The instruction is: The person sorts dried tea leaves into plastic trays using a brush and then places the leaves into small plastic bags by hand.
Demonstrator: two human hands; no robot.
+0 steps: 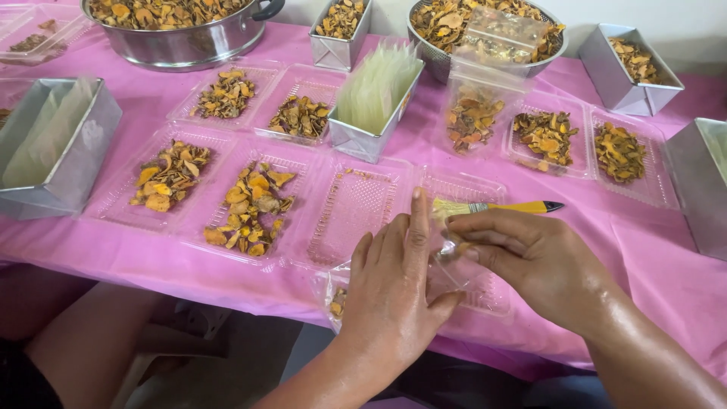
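Left hand (390,291) lying palm down, fingers (417,227) stretched forward and close together, thumb spreading right. Right hand (526,261) reaching in from right, knuckles up, fingertips (463,226) pinching together beside left fingers. Both forearms bare.

Both hands (454,265) on clear bag (447,276) (pink tablecloth (659,273))

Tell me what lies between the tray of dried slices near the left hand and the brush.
In the head view, one empty clear tray lies between the filled tray and the brush.
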